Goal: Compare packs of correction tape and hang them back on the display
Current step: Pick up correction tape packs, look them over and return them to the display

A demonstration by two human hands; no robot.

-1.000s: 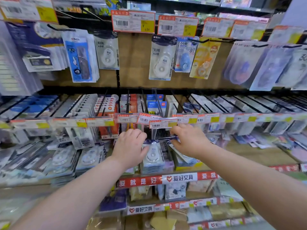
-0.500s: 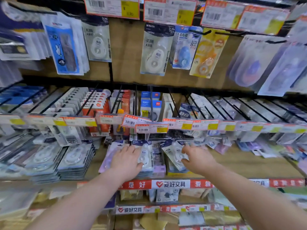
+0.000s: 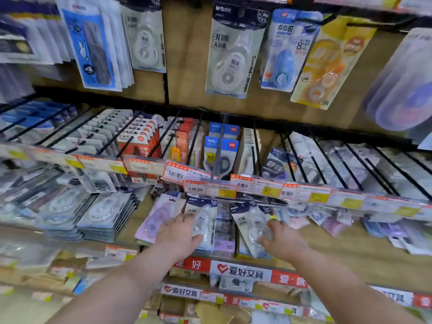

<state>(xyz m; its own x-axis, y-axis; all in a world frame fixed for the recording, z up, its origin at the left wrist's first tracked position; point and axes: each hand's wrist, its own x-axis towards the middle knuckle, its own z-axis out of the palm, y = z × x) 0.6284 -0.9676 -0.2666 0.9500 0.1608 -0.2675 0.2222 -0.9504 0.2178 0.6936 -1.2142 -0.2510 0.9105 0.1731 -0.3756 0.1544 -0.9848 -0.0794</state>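
Observation:
Two white correction tape packs with dark headers hang side by side under the price-label rail (image 3: 210, 189) of the middle shelf. My left hand (image 3: 178, 238) holds the lower left of the left pack (image 3: 204, 220), thumb across its front. My right hand (image 3: 281, 240) grips the right pack (image 3: 249, 228) at its clear blister, and this pack tilts to the left. A purple pack (image 3: 155, 219) hangs just left of my left hand, partly under its fingers.
More correction tape packs hang on the upper pegboard (image 3: 187, 54), among them a white one (image 3: 232, 54) and a blue one (image 3: 286, 52). Black hooks (image 3: 327, 160) full of packs line the middle row. Flat stacks (image 3: 102, 213) lie at the left.
Both hands have dropped from the hook just under the label rail down to the bodies of the two hanging packs. The camera has come closer to the shelf.

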